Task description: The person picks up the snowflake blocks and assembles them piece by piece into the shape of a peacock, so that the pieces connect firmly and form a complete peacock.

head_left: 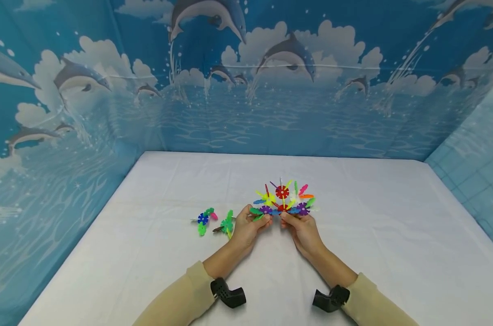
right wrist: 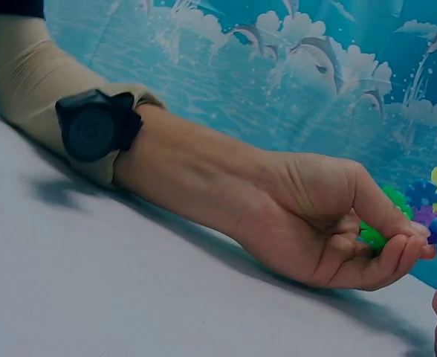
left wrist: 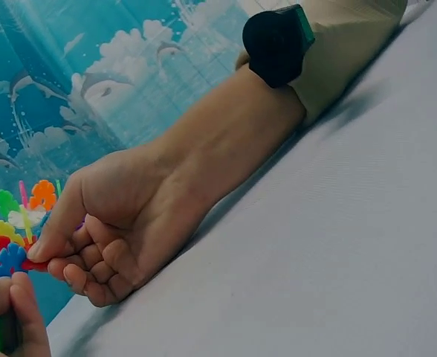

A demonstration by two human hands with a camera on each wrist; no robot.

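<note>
A built shape of interlocking plastic snowflake discs (head_left: 282, 192) in many colours is held between both hands, over the middle of the table. My left hand (head_left: 246, 228) pinches its lower left part, by the green and purple discs; the right wrist view shows this left hand (right wrist: 322, 223) with thumb and fingertips together. With thumb and fingers, my right hand (head_left: 306, 232) grips the lower edge near the centre. Seen from the left wrist, the right hand (left wrist: 122, 216) pinches a red disc beside a blue disc (left wrist: 10, 259). Red, yellow, white and orange discs fan out above.
Left of the hands lie two small joined clusters on the white table (head_left: 393, 253): a blue, green and pink cluster (head_left: 203, 219) and a mostly green cluster (head_left: 227, 224), close to the left hand. A dolphin-print curtain (head_left: 238, 117) hangs behind and beside the table.
</note>
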